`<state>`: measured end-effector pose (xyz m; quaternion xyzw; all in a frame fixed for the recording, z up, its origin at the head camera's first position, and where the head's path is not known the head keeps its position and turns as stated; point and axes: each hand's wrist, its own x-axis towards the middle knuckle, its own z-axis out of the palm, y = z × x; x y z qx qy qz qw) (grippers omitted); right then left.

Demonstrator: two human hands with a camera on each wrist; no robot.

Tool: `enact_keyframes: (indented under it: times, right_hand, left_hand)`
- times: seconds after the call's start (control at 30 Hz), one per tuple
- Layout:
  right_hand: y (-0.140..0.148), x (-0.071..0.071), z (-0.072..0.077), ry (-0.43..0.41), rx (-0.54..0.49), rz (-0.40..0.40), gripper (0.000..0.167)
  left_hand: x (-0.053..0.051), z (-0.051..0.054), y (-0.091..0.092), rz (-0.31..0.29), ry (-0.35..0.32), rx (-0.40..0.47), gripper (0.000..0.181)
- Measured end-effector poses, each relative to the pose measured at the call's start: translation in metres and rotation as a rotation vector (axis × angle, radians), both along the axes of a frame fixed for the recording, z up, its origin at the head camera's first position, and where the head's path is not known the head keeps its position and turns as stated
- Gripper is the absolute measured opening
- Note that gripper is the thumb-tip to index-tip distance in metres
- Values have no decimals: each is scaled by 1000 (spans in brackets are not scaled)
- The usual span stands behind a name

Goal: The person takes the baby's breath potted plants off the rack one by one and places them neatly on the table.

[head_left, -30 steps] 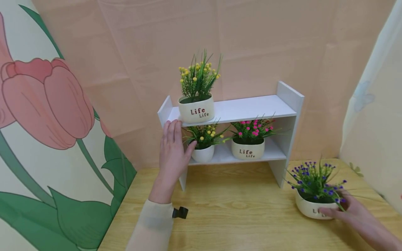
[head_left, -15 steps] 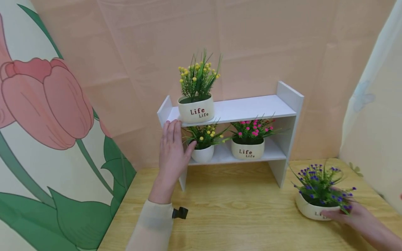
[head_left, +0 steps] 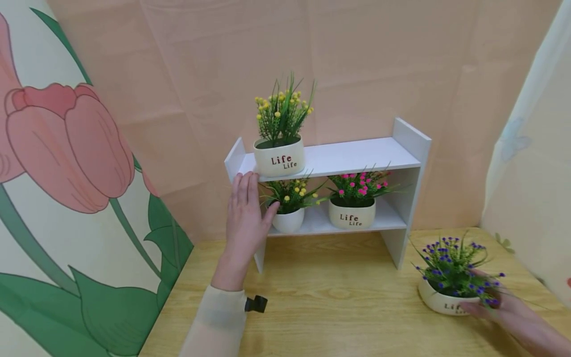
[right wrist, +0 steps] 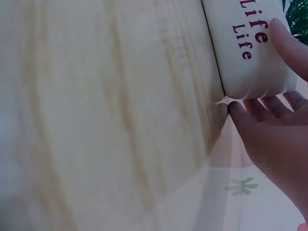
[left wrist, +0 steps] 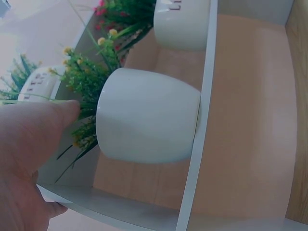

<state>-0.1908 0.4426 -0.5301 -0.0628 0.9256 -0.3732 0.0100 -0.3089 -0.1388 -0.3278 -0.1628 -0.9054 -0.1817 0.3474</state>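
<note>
Right hand (head_left: 508, 308) part-closed on purple-flower pot (head_left: 436, 298): thumb on the lettered front, fingers round its end. Pot upright on counter (head_left: 334, 302), right of white shelf (head_left: 366, 154), apart from it. Left hand (head_left: 244, 215) open-fingered at the shelf's left end, fingers straight; thumb near small yellow-flower pot (head_left: 290, 221), contact unclear. That one's lower tier left, pink-flower pot (head_left: 352, 216) to its right. Tall yellow-flower pot (head_left: 280, 157) top tier, left end.
</note>
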Motion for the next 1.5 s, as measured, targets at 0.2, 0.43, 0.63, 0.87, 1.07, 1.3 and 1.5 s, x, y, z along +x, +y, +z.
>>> enact_keyframes:
  times: [0.2,0.43,0.63,0.87,1.07,1.3,1.5]
  right_hand:
    - [-5,2,7,4,7,-11,92]
    - [-7,4,10,93,-103,-49,80]
    - [-12,8,18,128,-203,-58,91]
    - [-18,9,44,48,-81,-101,105]
    - [-21,11,51,72,-137,-96,100]
    - [-28,14,50,199,-254,-66,96]
    - [-37,15,65,234,-282,-72,99]
  left_hand:
    - [1,0,0,7,-17,0,87]
    - [0,0,1,9,-15,2,87]
    - [0,0,0,12,-18,0,87]
    - [1,0,1,-2,-5,11,87]
    - [1,0,1,2,-12,12,87]
    - [2,1,1,11,-17,7,87]
    - [1,1,1,13,-6,1,87]
